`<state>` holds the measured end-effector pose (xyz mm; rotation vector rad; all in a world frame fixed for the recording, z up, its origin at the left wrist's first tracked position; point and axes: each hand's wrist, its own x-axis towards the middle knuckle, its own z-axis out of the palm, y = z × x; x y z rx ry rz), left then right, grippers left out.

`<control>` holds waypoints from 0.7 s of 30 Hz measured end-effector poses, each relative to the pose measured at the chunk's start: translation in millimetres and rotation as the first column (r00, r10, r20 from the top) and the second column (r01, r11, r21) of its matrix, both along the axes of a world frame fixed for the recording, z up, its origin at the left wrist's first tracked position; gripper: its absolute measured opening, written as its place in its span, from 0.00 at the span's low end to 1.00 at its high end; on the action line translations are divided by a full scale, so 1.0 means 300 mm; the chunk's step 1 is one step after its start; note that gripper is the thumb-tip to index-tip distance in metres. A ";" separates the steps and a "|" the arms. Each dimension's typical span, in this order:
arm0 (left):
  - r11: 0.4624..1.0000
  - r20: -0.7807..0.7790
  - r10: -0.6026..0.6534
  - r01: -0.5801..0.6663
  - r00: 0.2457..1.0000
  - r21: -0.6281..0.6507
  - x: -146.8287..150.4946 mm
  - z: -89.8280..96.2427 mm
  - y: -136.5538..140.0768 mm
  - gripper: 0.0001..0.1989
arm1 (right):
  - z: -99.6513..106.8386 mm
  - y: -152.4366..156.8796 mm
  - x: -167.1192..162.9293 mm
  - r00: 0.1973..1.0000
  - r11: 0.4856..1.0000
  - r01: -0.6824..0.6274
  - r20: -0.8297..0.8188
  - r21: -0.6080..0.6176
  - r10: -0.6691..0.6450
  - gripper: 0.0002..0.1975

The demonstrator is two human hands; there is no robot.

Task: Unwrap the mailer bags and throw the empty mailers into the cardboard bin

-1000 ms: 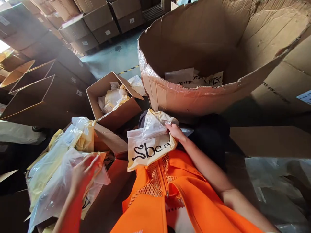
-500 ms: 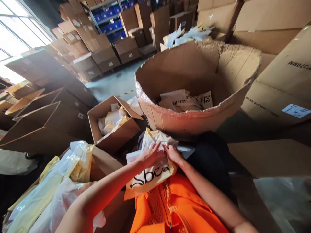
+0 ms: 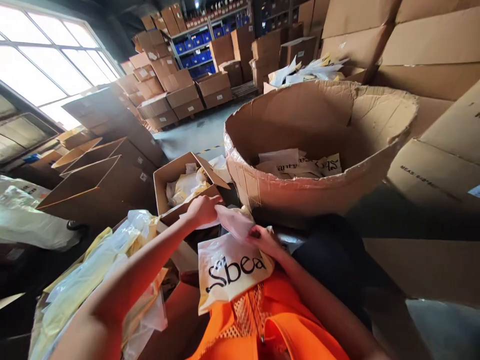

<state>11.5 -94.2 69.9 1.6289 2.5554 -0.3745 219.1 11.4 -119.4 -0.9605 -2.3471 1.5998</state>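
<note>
Right hand (image 3: 262, 241) pinches pale plastic (image 3: 234, 220) mid-frame; left hand (image 3: 204, 209) curls, I can't tell around what; uneven tugging could tear it.

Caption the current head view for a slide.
Left hand and right hand at a lettered bag before an orange vest, with an open box and a large cardboard bin beyond.

Pale bag (image 3: 234, 275), black-lettered, slightly tilted, over vest (image 3: 240, 325).
</note>
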 end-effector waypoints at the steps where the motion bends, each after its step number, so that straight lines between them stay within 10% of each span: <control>1: 0.999 0.022 -0.036 0.037 0.999 -0.025 0.000 0.010 -0.018 0.30 | 0.002 0.001 0.000 1.000 1.000 -0.003 0.018 -0.008 0.004 0.13; 7: 0.929 0.077 -0.325 0.333 0.943 -0.162 -0.011 0.041 -0.107 0.23 | 0.005 0.011 0.012 0.996 0.998 -0.014 0.092 -0.054 0.019 0.17; 12: 0.915 0.059 -0.400 0.402 0.914 -0.018 -0.076 0.027 -0.176 0.22 | 0.013 0.013 0.014 0.990 0.994 -0.091 0.101 -0.063 0.097 0.18; 17: 0.955 -0.027 -0.053 0.059 0.998 0.290 -0.058 -0.095 -0.262 0.21 | 0.049 0.006 0.017 0.973 0.987 -0.162 0.168 -0.007 0.161 0.17; 19: 0.815 0.053 0.299 -0.284 0.953 0.505 -0.019 -0.168 -0.291 0.28 | 0.060 0.002 0.020 0.967 0.984 -0.178 0.189 0.011 0.173 0.17; 21: 0.478 0.301 0.579 -0.615 0.758 0.627 0.025 -0.241 -0.316 0.39 | 0.070 -0.003 0.023 0.960 0.980 -0.196 0.208 0.035 0.185 0.17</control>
